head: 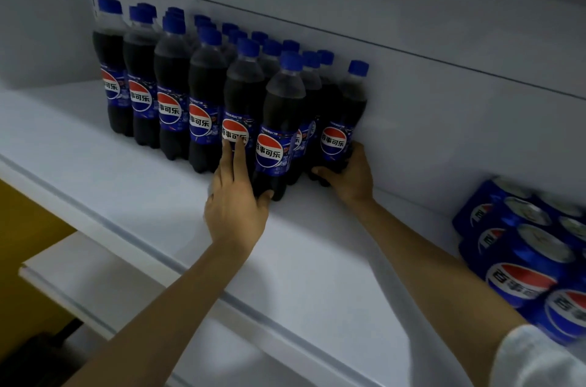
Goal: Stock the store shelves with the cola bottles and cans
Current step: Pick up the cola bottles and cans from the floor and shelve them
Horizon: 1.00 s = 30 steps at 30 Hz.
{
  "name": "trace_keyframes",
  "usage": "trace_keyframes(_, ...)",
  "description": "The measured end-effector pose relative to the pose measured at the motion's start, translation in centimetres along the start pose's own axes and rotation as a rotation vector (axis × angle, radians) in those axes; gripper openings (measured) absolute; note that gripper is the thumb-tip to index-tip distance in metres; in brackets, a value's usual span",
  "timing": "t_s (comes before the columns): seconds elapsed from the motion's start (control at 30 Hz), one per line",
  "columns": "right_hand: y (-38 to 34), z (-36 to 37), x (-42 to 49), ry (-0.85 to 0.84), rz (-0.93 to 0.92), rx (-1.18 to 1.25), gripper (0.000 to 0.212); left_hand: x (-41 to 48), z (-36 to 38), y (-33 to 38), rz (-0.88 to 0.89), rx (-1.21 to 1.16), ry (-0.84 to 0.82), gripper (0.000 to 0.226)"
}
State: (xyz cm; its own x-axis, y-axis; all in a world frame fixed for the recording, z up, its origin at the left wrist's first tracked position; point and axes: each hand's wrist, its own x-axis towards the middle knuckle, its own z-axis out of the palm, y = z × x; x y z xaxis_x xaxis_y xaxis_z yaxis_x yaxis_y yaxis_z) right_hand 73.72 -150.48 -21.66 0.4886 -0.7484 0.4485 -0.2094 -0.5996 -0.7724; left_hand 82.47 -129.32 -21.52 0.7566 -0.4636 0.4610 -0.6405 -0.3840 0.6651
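One upright end bottle (pixel 336 139) stands at the right edge of the bottle block (pixel 171 85), its base wrapped by the right hand (pixel 348 177); the left hand (pixel 236 209) presses straight fingers (pixel 233 158) on the block's front row.

I reach both arms forward; my left hand (pixel 236 199) has straight fingers, my right hand (pixel 347 175) curls round a bottle (pixel 336 133).

"百事可乐" on bottles (pixel 269 148), seemingly cans (pixel 520 278)
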Motion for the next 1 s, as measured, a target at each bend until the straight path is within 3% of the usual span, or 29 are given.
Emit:
trace_keyframes(0.27,-0.2,0.0,0.7,0.034,0.098,-0.044,0.074,0.0,-0.3,-0.2,0.005,-0.083,-0.004,0.095)
trace_keyframes(0.43,-1.7,0.2,0.1,0.035,0.172,-0.155,0.084,-0.1,-1.0,0.0,0.018,-0.241,-0.024,0.095)
trace_keyframes(0.53,-4.1,0.3,-2.8,0.09,0.269,-0.073,0.086,-0.7,-1.9,0.2,-0.013,-0.38,-0.062,0.093)
trace_keyframes(0.63,-8.5,-0.5,-7.7,0.072,0.302,0.066,0.064,-2.2,-3.6,0.0,0.029,-0.382,-0.059,0.083)
trace_keyframes(0.8,-15.7,-2.2,-19.5,-0.006,0.175,0.214,0.057,-5.6,-8.1,-0.6,0.217,-0.51,-0.083,0.071)
trace_keyframes(0.9,-18.0,-2.1,-27.3,0.12,0.183,0.244,0.055,-9.4,-10.5,-2.0,0.296,-0.601,-0.149,0.063)
trace_keyframes(1.0,-18.1,-1.2,-35.9,0.305,0.345,0.318,0.054,-14.2,-11.6,-3.7,0.309,-0.683,-0.271,0.058)
